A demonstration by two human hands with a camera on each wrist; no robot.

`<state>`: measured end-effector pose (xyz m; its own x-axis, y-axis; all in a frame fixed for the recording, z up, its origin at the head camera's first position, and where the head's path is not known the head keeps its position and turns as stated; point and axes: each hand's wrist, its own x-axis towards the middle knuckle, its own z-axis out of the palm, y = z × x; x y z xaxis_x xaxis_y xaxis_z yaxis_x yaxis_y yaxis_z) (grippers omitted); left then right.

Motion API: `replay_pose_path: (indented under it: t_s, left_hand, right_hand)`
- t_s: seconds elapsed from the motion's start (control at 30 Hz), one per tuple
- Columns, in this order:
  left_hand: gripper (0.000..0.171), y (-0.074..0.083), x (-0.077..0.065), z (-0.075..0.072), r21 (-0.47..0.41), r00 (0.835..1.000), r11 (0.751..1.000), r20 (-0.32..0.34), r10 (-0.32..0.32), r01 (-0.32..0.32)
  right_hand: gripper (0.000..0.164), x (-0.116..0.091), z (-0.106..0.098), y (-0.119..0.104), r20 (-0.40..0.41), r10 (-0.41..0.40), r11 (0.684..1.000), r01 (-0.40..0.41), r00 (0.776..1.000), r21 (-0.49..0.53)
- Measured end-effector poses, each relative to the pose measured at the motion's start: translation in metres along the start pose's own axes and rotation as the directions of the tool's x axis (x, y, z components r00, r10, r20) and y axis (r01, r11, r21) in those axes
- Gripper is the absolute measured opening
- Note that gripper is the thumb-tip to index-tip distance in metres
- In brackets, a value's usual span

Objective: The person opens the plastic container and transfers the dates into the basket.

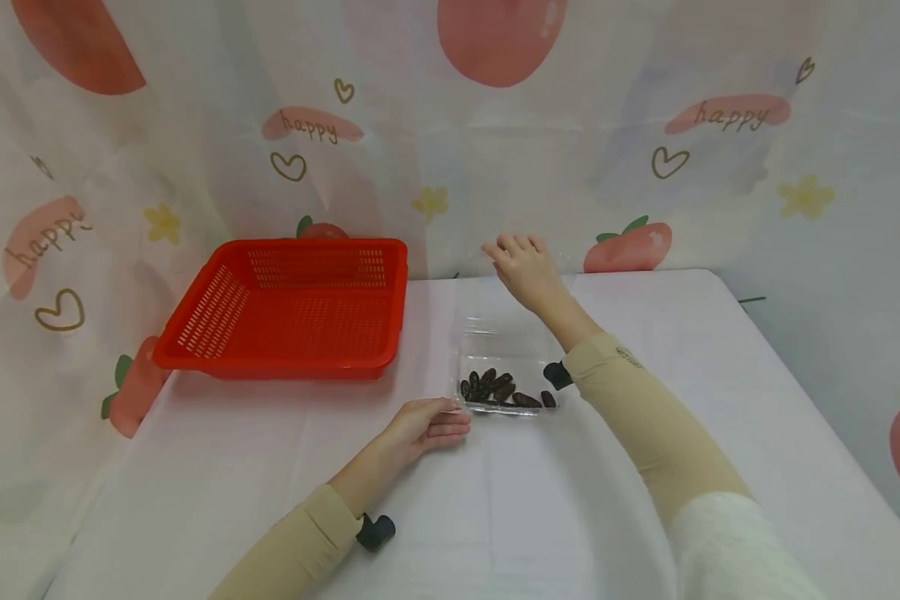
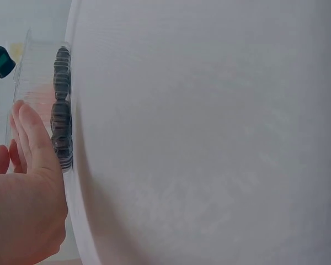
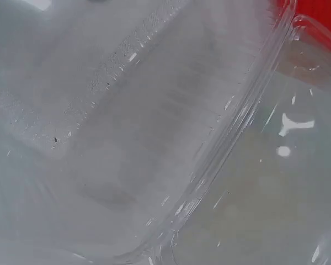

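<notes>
A clear plastic clamshell box [image 1: 506,354] stands on the table with its see-through lid [image 3: 138,127] raised at the back. Several dark brown dates [image 1: 495,386] lie along the front of its tray; the left wrist view shows these dates [image 2: 61,110] through the side wall. My left hand [image 1: 420,429] is at the box's front left corner, fingers straight and fingertips right at the wall. Above the back of the box, my right hand [image 1: 527,271] is lifted against the lid, fingers extended and loosely bent. The right wrist view is filled by clear plastic, with no fingers in sight.
A red plastic basket [image 1: 300,367] with slotted walls stands to the left of the box. White cloth covers the table [image 1: 645,333]. Behind it hangs a printed curtain [image 1: 495,150] with fruit and hearts. Both wrists carry small black cameras [image 1: 376,533].
</notes>
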<state>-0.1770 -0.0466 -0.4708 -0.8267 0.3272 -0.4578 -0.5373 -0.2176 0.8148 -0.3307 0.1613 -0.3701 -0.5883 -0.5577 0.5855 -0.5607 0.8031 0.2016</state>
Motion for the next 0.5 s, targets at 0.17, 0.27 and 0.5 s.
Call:
replay_pose_path:
  t_s: [0.17,0.27,0.5]
  left_hand:
    - [0.031,-0.001,0.001,-0.001,0.009,1.000,1.000,-0.001,-0.001,0.001]
    - [0.032,-0.002,0.001,-0.001,0.012,1.000,1.000,0.012,0.007,-0.007]
    - [0.030,-0.004,-0.001,-0.001,-0.002,0.999,1.000,0.044,0.013,-0.013]
  right_hand:
    - [0.034,0.003,0.006,0.004,0.136,0.070,0.998,-0.069,0.988,-0.012]
    - [0.037,0.006,0.008,0.003,0.213,0.109,0.994,-0.112,0.971,0.004]
    - [0.042,0.016,0.019,-0.004,0.362,0.166,0.979,-0.197,0.917,0.050]
